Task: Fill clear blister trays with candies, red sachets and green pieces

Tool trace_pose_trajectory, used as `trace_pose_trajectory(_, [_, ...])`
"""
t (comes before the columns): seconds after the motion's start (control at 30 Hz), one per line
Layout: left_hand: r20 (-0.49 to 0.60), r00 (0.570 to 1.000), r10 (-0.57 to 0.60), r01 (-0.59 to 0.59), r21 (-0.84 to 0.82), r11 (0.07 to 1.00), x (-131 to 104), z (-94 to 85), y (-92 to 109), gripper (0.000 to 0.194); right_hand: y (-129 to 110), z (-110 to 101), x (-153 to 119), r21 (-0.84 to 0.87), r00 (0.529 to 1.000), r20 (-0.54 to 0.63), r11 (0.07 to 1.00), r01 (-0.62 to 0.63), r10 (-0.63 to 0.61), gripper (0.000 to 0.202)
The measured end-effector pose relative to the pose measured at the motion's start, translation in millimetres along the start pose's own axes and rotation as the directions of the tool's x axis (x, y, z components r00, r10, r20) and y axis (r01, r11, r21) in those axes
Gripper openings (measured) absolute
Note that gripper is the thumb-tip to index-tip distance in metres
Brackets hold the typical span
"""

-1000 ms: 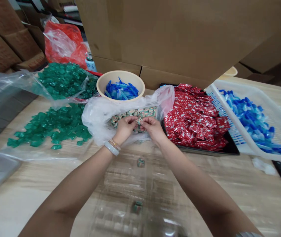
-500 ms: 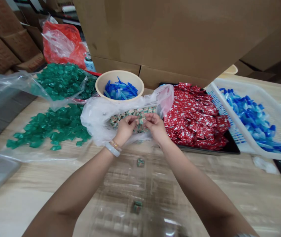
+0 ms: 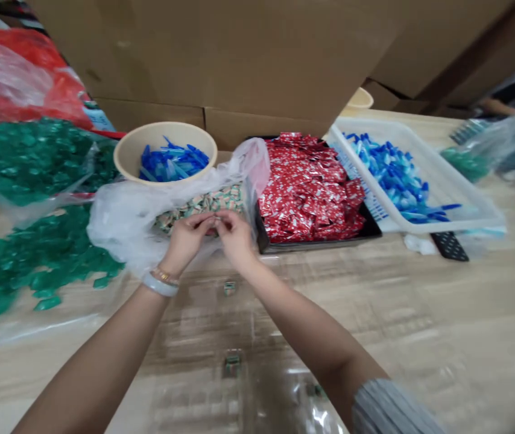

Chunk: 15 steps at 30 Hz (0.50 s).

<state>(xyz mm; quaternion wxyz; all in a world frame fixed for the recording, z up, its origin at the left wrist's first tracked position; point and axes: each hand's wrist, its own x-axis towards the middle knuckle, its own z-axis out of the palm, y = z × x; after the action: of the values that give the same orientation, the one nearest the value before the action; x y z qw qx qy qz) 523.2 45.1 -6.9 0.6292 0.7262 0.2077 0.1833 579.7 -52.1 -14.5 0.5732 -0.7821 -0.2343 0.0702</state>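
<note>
My left hand (image 3: 189, 239) and my right hand (image 3: 236, 240) meet over a white plastic bag (image 3: 119, 214) full of small green-and-beige patterned pieces (image 3: 225, 198). On both hands thumb and fingers are pinched, the tips nearly touching each other. What lies between them is too small and blurred to make out. Nearer to me, clear plastic trays (image 3: 194, 328) lie on the table, partly under my right forearm. One small patterned piece (image 3: 229, 288) sits in the far part of the trays, and another piece (image 3: 233, 363) lies closer.
A cream bowl (image 3: 120, 155) holds blue sticks. Red packets (image 3: 312, 193) fill a black tray (image 3: 372, 228). Blue pieces lie in a white basket (image 3: 474, 196). Green pieces (image 3: 44, 256) spread at left. Cardboard (image 3: 239, 54) stands behind. A person's arm (image 3: 499, 107) shows far right.
The view has swung right, so things appear shifted left. My hands have drawn together over the bag; the patterned piece seen between them earlier is no longer distinct.
</note>
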Motion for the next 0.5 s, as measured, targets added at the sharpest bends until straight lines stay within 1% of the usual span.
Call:
trace_pose_trajectory(0.07, [-0.001, 0.999, 0.032, -0.032, 0.083, 0.996, -6.8, 0.3, 7.2, 0.029, -8.4, -12.5, -11.0, -0.125, 0.992, 0.044, 0.985, 0.123, -0.118, 0.023])
trace_pose_trajectory(0.1, [0.009, 0.999, 0.052, -0.053, 0.109, 0.993, -13.2, 3.2, 12.4, 0.030, -12.4, -23.4, -18.2, -0.161, 0.986, 0.075, 0.974, 0.160, -0.150, 0.024])
trace_pose_trajectory(0.17, [0.062, 0.995, 0.074, -0.081, 0.119, 0.990, -31.9, 16.8, 23.5, 0.037, -16.2, -53.6, -36.3, -0.174, 0.979, 0.136, 0.969, 0.176, -0.153, 0.025])
trace_pose_trajectory(0.2, [0.110, 0.991, 0.073, -0.085, 0.111, 0.990, -43.1, 27.9, 28.2, 0.041, -15.1, -71.9, -46.7, -0.165, 0.979, 0.156, 0.973, 0.161, -0.135, 0.026])
trace_pose_trajectory(0.27, [0.233, 0.970, 0.065, -0.090, 0.095, 0.991, -64.9, 57.3, 33.1, 0.044, -5.9, -111.0, -67.3, -0.153, 0.980, 0.186, 0.983, 0.105, -0.076, 0.028])
trace_pose_trajectory(0.33, [0.343, 0.937, 0.068, -0.108, 0.097, 0.989, -80.6, 91.1, 31.5, 0.042, 10.8, -147.1, -83.7, -0.177, 0.980, 0.199, 0.983, 0.044, -0.008, 0.023])
trace_pose_trajectory(0.37, [0.374, 0.925, 0.071, -0.120, 0.110, 0.987, -85.3, 107.0, 28.8, 0.040, 20.7, -162.1, -89.1, -0.212, 0.980, 0.198, 0.977, 0.023, 0.020, 0.019])
trace_pose_trajectory(0.43, [0.383, 0.920, 0.080, -0.164, 0.193, 0.967, -89.6, 132.0, 21.4, 0.035, 40.8, -183.8, -93.5, -0.320, 0.985, 0.164, 0.947, 0.005, 0.050, 0.011])
trace_pose_trajectory(0.5, [0.381, 0.919, 0.106, -0.249, 0.349, 0.903, -90.8, 144.5, 13.9, 0.024, 58.1, -193.9, -90.7, -0.428, 0.992, 0.126, 0.903, 0.025, 0.032, 0.009])
